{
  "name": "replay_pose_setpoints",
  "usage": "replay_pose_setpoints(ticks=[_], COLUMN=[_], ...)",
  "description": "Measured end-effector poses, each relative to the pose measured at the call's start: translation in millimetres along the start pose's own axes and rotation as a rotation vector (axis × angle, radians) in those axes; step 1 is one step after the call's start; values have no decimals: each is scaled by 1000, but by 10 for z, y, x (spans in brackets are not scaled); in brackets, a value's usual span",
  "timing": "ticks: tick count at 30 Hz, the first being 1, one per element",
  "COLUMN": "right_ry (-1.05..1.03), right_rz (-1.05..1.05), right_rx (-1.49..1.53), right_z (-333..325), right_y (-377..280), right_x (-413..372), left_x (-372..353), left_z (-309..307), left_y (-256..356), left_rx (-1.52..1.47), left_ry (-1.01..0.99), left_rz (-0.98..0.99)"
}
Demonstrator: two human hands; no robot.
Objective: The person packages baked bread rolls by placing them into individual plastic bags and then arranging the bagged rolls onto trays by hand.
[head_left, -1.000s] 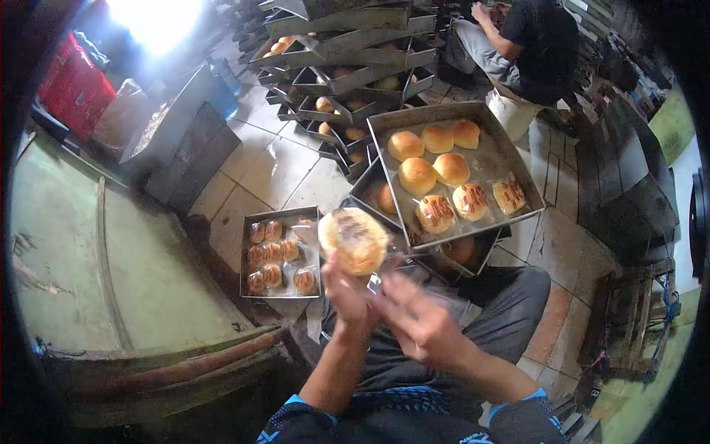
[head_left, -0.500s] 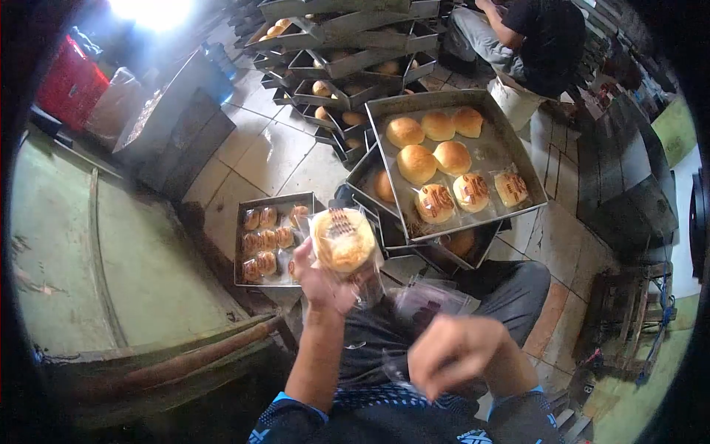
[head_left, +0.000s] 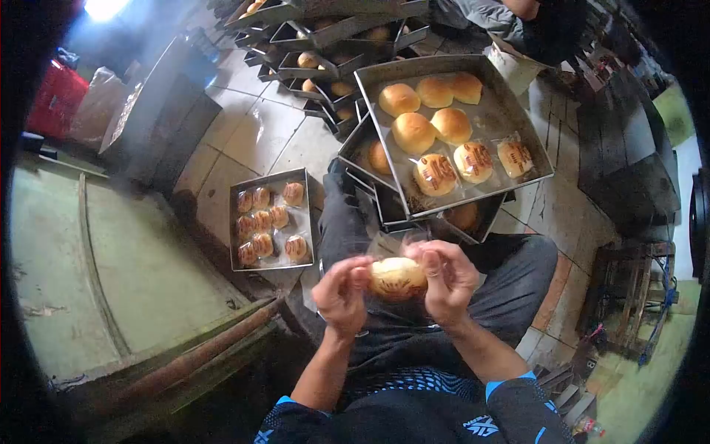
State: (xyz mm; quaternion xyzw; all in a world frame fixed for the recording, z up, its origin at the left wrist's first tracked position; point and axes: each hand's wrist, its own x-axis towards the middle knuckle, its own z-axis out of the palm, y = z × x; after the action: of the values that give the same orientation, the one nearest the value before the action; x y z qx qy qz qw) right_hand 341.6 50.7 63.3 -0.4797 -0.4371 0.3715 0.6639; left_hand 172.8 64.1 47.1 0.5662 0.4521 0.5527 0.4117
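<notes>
Between my two hands, above my lap, is a round bread bun (head_left: 398, 279) with dark printing on the side toward me; its clear wrapper is hard to make out here. My left hand (head_left: 344, 296) pinches near its left end. At its right end, my right hand (head_left: 447, 281) grips with thumb and fingers, slightly blurred. Ahead to the right, a large metal tray (head_left: 481, 196) holds several plain golden buns (head_left: 414, 133) and three wrapped, printed buns (head_left: 473, 161). On the floor to the left, a smaller tray (head_left: 270, 268) holds several wrapped buns (head_left: 262, 220).
Stacked metal trays (head_left: 333, 70) with buns stand at the back. Another person (head_left: 547, 29) sits at the upper right. A green panel (head_left: 140, 259) with a pipe (head_left: 200, 351) along its edge borders the left. A wooden stool (head_left: 629, 296) stands at the right.
My left hand has lowered the bun toward my lap, and its printed side now faces me. My right hand has risen from near my lap to grip the bun's other end.
</notes>
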Motion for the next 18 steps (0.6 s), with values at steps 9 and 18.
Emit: replay_pose_setpoints(ticks=[9, 18], right_ry=[-282, -254], right_rz=[29, -522], right_rx=[-150, -441], right_z=[143, 419], right_y=[549, 713], right_x=[411, 559], left_x=[295, 363], left_z=[-630, -415], left_y=[-436, -559], left_rx=[594, 412], left_ry=[174, 196], left_rz=[399, 370])
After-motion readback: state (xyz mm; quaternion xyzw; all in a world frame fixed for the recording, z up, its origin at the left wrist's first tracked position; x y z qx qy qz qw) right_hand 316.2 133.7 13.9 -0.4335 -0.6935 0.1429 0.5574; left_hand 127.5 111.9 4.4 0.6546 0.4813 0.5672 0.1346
